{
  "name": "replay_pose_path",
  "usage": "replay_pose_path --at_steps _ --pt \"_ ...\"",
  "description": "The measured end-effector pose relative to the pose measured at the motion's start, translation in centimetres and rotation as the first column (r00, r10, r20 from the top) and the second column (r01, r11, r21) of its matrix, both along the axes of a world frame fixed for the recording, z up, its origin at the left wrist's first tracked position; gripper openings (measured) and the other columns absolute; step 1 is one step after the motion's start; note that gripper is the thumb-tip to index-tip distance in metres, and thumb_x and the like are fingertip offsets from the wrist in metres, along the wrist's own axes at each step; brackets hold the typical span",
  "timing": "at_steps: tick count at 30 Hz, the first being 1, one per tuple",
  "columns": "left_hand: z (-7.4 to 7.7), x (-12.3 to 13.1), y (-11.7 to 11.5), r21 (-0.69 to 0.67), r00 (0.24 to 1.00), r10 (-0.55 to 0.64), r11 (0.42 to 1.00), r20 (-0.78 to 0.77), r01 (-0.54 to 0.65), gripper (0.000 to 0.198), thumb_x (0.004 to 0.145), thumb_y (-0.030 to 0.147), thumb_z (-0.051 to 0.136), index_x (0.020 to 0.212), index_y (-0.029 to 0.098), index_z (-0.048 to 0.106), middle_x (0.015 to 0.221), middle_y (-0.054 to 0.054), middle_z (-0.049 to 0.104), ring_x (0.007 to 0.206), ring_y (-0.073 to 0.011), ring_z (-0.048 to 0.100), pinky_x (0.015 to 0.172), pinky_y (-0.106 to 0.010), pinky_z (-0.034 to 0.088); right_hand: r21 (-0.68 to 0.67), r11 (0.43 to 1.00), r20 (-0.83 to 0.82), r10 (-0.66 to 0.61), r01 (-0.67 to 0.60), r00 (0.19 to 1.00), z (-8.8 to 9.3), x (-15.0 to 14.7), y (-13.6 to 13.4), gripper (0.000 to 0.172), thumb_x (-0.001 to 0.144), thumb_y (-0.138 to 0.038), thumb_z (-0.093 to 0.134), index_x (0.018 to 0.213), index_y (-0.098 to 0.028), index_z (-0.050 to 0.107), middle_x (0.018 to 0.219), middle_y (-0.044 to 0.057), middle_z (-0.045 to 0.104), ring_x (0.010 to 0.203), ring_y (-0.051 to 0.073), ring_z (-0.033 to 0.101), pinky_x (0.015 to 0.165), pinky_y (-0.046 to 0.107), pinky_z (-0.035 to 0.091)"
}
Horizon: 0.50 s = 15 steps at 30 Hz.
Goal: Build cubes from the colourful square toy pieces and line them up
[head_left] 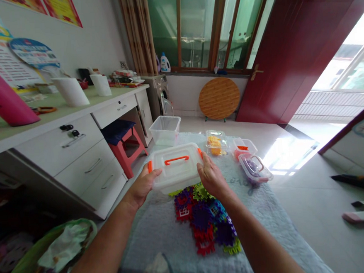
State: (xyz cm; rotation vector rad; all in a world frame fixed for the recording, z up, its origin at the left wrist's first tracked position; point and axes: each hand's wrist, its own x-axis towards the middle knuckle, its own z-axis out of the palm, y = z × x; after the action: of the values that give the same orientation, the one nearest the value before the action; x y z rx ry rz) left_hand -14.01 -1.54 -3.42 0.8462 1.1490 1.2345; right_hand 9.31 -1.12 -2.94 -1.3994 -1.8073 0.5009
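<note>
Between my two hands is a translucent plastic storage box (176,174) with its lid on, an orange carry handle on top and orange latches at both ends. My left hand (144,184) grips its left end, thumb over the lid's edge. At the opposite end, my right hand (212,175) is closed on the side by the orange latch. Just below the box, a pile of gear-shaped plastic building pieces (202,218) in red, purple, blue and lime green lies on the light blue cloth (263,226). The box hides the pile's far edge.
Beyond the held box stands a larger clear bin (165,131). To the right are an open box of yellow pieces (215,144), a box with orange-red pieces (244,148) and a lidded box with purple contents (255,168). A red stool (127,150) and a waste basket (19,264) are left.
</note>
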Motion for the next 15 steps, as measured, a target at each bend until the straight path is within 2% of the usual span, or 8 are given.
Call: replay_pose_path --at_steps 4,7,9,11,15 --pt "0.2 -0.4 0.2 0.006 0.997 0.004 1.0 -0.071 -0.003 0.056 0.071 0.021 0.075 0.123 0.021 0.054 0.096 -0.006 0.072 0.076 -0.0198 0.069 0.064 -0.026 0.055 -0.029 1.0 0.054 0.008 -0.006 0.998 0.6 0.1 0.0 0.051 0.093 -0.03 0.036 0.138 -0.008 0.041 0.135 0.021 0.053 0.127 0.029 0.05 0.108 0.048 0.037" --pt "0.4 -0.9 0.4 0.009 0.992 -0.001 1.0 -0.127 0.003 0.049 0.072 0.025 0.076 0.117 0.02 0.057 0.091 -0.004 0.071 0.075 -0.0185 0.068 0.066 -0.027 0.055 -0.073 0.997 0.023 0.036 -0.034 0.999 0.6 0.8 0.4 0.055 0.092 -0.036 0.04 0.139 -0.008 0.041 0.14 0.022 0.049 0.132 0.03 0.045 0.11 0.049 0.034" --pt "0.4 -1.3 0.6 -0.044 0.99 -0.002 0.999 -0.14 -0.005 0.044 0.071 0.027 0.075 0.112 0.019 0.059 0.082 -0.003 0.069 0.067 -0.0179 0.066 0.061 -0.028 0.055 -0.131 0.99 -0.069 0.044 -0.052 0.997 0.3 1.2 0.7 0.061 0.09 -0.042 0.045 0.142 -0.009 0.039 0.145 0.021 0.044 0.135 0.03 0.042 0.112 0.049 0.032" --pt "0.4 -1.6 0.9 -0.108 0.994 0.008 0.994 -0.112 -0.02 0.04 0.069 0.026 0.075 0.105 0.019 0.06 0.073 -0.001 0.067 0.06 -0.017 0.064 0.056 -0.027 0.054 -0.194 0.976 -0.231 0.051 -0.097 0.972 -0.1 1.6 0.9 0.068 0.088 -0.048 0.048 0.144 -0.01 0.035 0.148 0.02 0.041 0.134 0.029 0.044 0.111 0.047 0.034" --pt "0.4 -1.8 1.5 -0.163 0.998 0.039 0.986 -0.038 -0.045 0.032 0.064 0.018 0.075 0.092 0.017 0.06 0.069 0.0 0.065 0.056 -0.0155 0.063 0.05 -0.025 0.053 -0.206 0.959 -0.517 0.062 -0.194 0.854 -0.8 2.3 1.1 0.069 0.085 -0.054 0.052 0.142 -0.017 0.039 0.145 0.017 0.046 0.122 0.027 0.055 0.1 0.043 0.046"
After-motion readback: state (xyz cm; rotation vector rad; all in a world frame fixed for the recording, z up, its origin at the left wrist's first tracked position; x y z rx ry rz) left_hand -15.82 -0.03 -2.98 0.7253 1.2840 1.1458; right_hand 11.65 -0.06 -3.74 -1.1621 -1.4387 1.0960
